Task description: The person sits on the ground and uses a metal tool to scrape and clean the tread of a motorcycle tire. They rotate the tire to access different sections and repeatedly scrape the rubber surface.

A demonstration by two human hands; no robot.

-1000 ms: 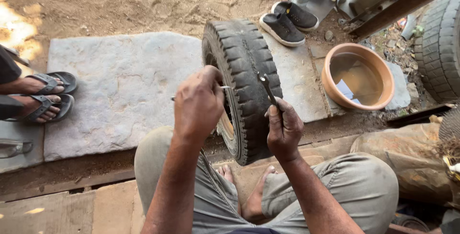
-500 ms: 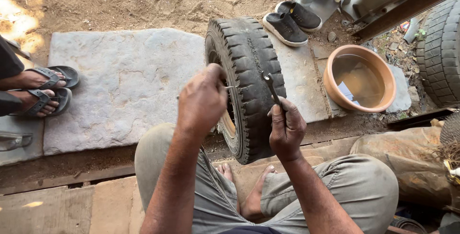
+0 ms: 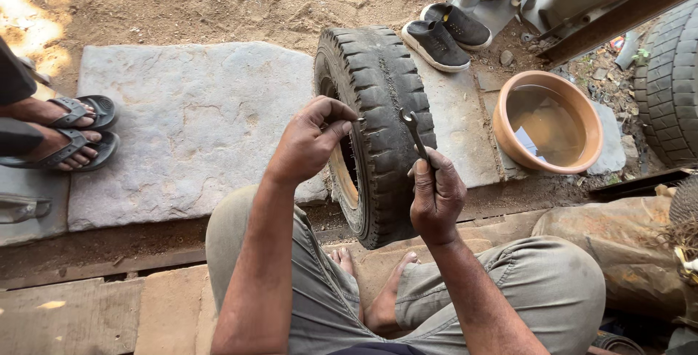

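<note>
Clenched around the lower end of a small wrench, my right hand keeps the tool pointing up and away from me, its open jaw end resting against the tread of the tire. The wrench's long axis runs nearly along the tire's tread, tilted a little to my left at the top.

My left hand is pinched shut too, thumb and fingertips pressed on a thin metal pin or valve piece; it is too small for me to tell which. That piece sits at the tire's left side, right by the orange rim.

The tire stands upright on its tread between my knees, on the edge of a flat stone slab, directly ahead of both hands. My left hand is the nearer one to the rim opening; my right sits over the tread's near side, touching it.

Off to my right is a clay bowl of water, and beyond the tire a pair of dark shoes. Someone's sandalled feet stand at my far left.
</note>
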